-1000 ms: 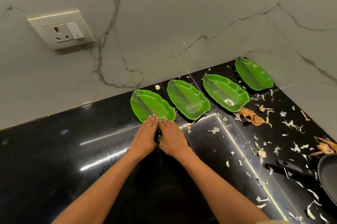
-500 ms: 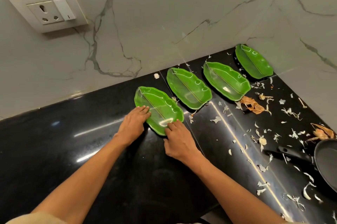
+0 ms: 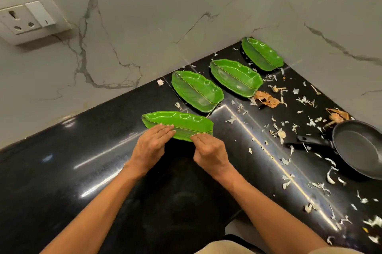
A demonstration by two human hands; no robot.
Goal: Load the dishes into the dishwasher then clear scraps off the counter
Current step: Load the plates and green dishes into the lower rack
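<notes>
Several green leaf-shaped plates sit on the black counter (image 3: 62, 171). The nearest plate (image 3: 182, 122) lies crosswise, and both hands hold its near edge. My left hand (image 3: 152, 147) grips the left part with fingers curled over the rim. My right hand (image 3: 208, 150) pinches the right part. Three more plates stand in a diagonal row toward the corner: one (image 3: 196, 90), one (image 3: 235, 76) and one (image 3: 261, 54). White and brown peel scraps (image 3: 266, 98) litter the counter's right side.
A black frying pan (image 3: 359, 148) lies at the right with its handle pointing left among the scraps. A wall socket (image 3: 26, 15) is set in the marble backsplash at upper left. Marble walls meet in a corner behind the plates.
The nearest plate has turned from diagonal to crosswise and come toward me. Both hands have moved from beside it onto its near rim and taken hold of it.
</notes>
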